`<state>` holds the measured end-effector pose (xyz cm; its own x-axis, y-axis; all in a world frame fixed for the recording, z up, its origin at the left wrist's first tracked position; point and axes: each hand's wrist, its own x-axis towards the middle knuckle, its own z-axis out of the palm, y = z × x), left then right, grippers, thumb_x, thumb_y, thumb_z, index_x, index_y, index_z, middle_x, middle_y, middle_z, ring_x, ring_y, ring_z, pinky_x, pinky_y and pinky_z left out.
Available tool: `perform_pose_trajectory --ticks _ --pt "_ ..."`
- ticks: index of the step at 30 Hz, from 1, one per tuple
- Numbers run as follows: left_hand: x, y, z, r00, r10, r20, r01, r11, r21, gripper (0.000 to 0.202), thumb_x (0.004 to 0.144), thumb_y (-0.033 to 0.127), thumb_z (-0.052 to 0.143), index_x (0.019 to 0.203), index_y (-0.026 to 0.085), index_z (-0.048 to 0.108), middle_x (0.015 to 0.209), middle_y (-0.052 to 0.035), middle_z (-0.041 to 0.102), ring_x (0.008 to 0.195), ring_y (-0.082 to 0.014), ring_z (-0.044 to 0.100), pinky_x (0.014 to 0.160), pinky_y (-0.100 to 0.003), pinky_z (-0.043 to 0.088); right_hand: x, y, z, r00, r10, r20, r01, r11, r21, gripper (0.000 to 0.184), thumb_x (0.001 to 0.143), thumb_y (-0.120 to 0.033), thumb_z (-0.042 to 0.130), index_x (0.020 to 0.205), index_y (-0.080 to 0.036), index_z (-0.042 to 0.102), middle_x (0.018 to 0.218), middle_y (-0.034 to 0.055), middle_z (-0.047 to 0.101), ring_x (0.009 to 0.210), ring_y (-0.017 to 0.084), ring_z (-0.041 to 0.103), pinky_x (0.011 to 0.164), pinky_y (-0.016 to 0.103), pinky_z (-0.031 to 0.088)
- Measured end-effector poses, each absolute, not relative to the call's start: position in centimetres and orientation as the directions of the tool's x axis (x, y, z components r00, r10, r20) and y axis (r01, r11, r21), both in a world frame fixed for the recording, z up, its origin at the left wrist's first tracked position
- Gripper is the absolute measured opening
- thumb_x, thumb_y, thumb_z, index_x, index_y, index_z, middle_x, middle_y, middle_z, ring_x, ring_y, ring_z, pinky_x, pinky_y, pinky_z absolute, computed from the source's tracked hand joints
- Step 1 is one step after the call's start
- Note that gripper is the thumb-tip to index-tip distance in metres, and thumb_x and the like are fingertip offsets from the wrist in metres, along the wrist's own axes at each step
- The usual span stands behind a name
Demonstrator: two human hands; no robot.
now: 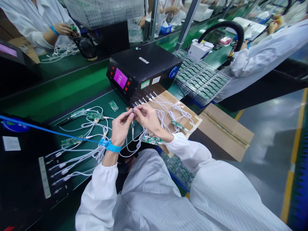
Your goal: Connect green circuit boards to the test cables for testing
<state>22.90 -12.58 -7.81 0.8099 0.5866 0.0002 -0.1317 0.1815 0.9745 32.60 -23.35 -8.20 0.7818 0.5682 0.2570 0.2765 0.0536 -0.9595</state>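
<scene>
Both the left hand (120, 127) and right hand (148, 118) pinch a white cable plug (132, 113) between closed fingers above the table (102, 100).

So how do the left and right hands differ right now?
The left hand wears a blue wrist strap with a blue cord running off to the left; the right hand has a bare wrist above its white cuff. The left hand rises upright from below, while the right hand reaches in slanted from the right. Both pinch the end of one white cable, in front of the black tester.
</scene>
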Motion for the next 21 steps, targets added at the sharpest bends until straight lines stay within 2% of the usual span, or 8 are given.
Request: perform_pose_trajectory --ticks 6,9,13,15,18,21 --pt "23.3 -12.1 -8.4 0.795 0.605 0.035 -0.134 0.119 0.984 0.055 0.074 0.056 0.089 0.111 0.016 0.081 0.118 -0.0138 0.079 0.11 -0.0309 0.075 0.105 -0.049 0.059 32.8 -22.6 -7.9 0.77 0.57 0.286 0.369 -0.033 -0.929 0.029 0.104 -0.044 0.058 0.099 -0.019 0.072 0.099 0.0053 0.065 0.079 0.015 0.066 0.075 0.03 0.057" --pt "23.5 -11.4 -9.1 0.779 0.623 0.071 -0.113 0.027 0.993 0.051 0.076 0.056 0.087 0.108 0.016 0.081 0.116 -0.0144 0.079 0.109 -0.0321 0.075 0.105 -0.05 0.058 33.1 -22.6 -7.6 0.727 0.617 0.302 0.505 -0.181 -0.844 0.023 0.105 -0.033 0.056 0.101 -0.018 0.073 0.097 0.0054 0.067 0.083 0.016 0.065 0.078 0.03 0.053" --pt "23.7 -9.2 -9.4 0.799 0.592 0.106 -0.037 -0.126 0.991 0.035 0.081 0.044 0.083 0.104 0.018 0.082 0.114 -0.0133 0.08 0.113 -0.0329 0.073 0.108 -0.051 0.056 33.4 -22.8 -6.0 0.677 0.712 0.184 0.652 -0.466 -0.598 0.023 0.106 -0.028 0.055 0.111 -0.017 0.074 0.107 0.0088 0.071 0.094 0.02 0.066 0.084 0.031 0.049" --pt "23.8 -7.5 -9.4 0.764 0.635 0.116 0.002 -0.181 0.983 0.03 0.083 0.037 0.08 0.106 0.017 0.081 0.115 -0.0146 0.079 0.113 -0.0329 0.072 0.108 -0.051 0.056 33.5 -22.7 -5.0 0.677 0.725 0.123 0.69 -0.568 -0.448 0.027 0.108 -0.028 0.05 0.115 -0.017 0.073 0.115 0.0112 0.071 0.098 0.023 0.067 0.082 0.032 0.048" --pt "24.3 -4.6 -9.2 0.696 0.707 0.126 0.131 -0.297 0.946 0.03 0.083 0.033 0.078 0.107 0.016 0.079 0.108 -0.0168 0.077 0.108 -0.0344 0.073 0.105 -0.053 0.056 33.4 -22.1 -4.0 0.647 0.76 0.05 0.749 -0.623 -0.226 0.033 0.11 -0.028 0.042 0.117 -0.015 0.072 0.119 0.015 0.069 0.101 0.026 0.07 0.079 0.033 0.048" --pt "25.3 -2.1 -9.1 0.717 0.694 0.073 0.362 -0.459 0.812 0.027 0.083 0.037 0.077 0.1 0.016 0.077 0.106 -0.0186 0.077 0.113 -0.0394 0.072 0.107 -0.055 0.052 33.1 -21.0 -4.0 0.569 0.822 -0.02 0.82 -0.569 -0.052 0.033 0.108 -0.019 0.039 0.12 -0.013 0.07 0.119 0.0177 0.068 0.098 0.027 0.073 0.075 0.033 0.049"
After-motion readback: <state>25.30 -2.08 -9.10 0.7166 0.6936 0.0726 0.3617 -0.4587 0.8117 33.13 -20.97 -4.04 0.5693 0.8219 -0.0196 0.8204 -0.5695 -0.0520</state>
